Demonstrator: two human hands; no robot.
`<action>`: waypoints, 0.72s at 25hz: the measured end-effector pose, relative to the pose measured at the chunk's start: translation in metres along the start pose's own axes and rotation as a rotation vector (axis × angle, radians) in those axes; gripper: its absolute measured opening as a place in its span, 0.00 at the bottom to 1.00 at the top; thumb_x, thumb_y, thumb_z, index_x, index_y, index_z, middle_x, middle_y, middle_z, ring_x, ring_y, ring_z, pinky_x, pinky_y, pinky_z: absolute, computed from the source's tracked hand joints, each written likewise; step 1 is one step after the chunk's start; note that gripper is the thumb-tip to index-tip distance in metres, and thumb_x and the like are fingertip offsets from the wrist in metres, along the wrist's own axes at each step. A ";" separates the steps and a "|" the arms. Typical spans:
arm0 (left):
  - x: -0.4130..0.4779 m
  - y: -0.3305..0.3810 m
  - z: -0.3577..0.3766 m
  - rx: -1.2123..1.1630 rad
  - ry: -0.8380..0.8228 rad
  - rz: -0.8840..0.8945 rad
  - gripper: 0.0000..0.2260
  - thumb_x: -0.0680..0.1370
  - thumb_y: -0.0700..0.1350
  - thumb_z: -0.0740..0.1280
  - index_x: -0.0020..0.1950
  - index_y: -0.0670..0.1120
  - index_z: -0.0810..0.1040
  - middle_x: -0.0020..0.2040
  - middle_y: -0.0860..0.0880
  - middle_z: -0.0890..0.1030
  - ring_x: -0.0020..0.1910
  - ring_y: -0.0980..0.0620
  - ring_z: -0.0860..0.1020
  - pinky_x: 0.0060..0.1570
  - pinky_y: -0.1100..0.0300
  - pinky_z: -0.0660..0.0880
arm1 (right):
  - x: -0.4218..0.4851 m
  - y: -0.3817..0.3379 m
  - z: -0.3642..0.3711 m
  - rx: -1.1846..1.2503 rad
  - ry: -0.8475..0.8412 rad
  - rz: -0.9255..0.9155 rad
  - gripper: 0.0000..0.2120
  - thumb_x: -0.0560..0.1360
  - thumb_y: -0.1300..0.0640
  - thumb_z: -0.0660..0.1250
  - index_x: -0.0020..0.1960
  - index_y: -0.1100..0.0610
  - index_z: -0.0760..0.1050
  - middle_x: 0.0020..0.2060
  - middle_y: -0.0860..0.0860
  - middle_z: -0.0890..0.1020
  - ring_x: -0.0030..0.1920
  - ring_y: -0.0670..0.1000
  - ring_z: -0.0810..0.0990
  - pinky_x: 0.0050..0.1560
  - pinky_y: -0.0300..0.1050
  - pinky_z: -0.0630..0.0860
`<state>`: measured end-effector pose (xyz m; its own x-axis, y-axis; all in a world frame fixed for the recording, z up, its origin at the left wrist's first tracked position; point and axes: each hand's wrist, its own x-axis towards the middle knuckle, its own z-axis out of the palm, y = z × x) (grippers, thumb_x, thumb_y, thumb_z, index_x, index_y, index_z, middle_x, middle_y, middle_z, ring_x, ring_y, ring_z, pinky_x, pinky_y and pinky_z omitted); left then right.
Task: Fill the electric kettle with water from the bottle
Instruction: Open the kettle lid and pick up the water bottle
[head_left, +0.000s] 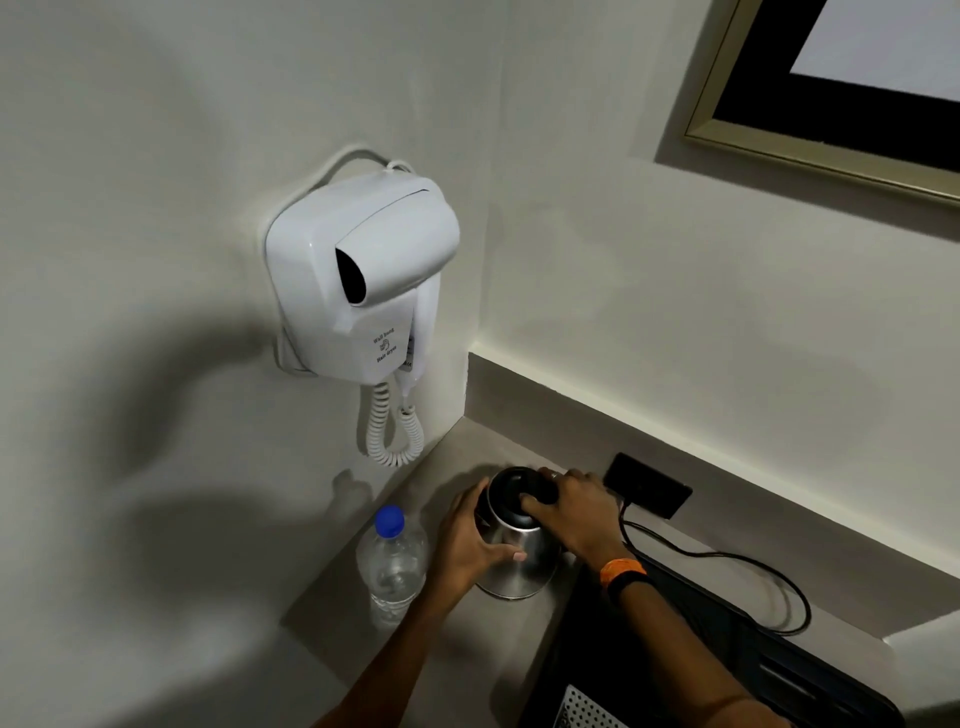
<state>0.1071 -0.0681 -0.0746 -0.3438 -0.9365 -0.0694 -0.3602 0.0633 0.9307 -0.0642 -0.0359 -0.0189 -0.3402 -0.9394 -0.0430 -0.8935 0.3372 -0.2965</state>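
Head camera, looking down: both my hands are on the kettle — left hand curled around its steel side, right hand closed over the black lid. Just left of the kettle, the capped bottle stands upright beside my left hand. Right of the kettle, a black cord trails away.

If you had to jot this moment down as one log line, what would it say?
stage: opening kettle | left hand: steadying kettle body | right hand: on lid | bottle: capped, upright, left of kettle
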 end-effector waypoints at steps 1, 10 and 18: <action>-0.001 0.001 0.000 -0.024 -0.002 -0.001 0.51 0.55 0.44 0.86 0.76 0.43 0.69 0.71 0.42 0.75 0.72 0.43 0.73 0.69 0.42 0.74 | 0.000 -0.001 0.000 0.004 -0.004 -0.003 0.26 0.74 0.34 0.64 0.65 0.49 0.79 0.56 0.53 0.83 0.60 0.56 0.77 0.52 0.49 0.78; -0.029 0.041 0.001 0.163 -0.046 0.025 0.50 0.66 0.41 0.82 0.81 0.44 0.56 0.81 0.42 0.56 0.81 0.43 0.57 0.77 0.54 0.63 | -0.008 0.034 -0.033 0.833 -0.122 0.089 0.15 0.81 0.52 0.64 0.42 0.44 0.87 0.43 0.49 0.90 0.43 0.40 0.87 0.40 0.29 0.78; -0.083 0.040 -0.084 0.228 0.718 0.485 0.15 0.79 0.47 0.65 0.66 0.50 0.77 0.65 0.49 0.77 0.68 0.51 0.72 0.71 0.53 0.67 | -0.010 0.045 -0.034 1.022 -0.146 0.057 0.11 0.79 0.55 0.67 0.43 0.52 0.88 0.42 0.51 0.90 0.46 0.49 0.89 0.46 0.36 0.79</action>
<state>0.1939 -0.0170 -0.0018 0.0951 -0.7742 0.6258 -0.5061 0.5037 0.7001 -0.1112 -0.0093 0.0002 -0.2745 -0.9451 -0.1773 -0.1787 0.2313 -0.9563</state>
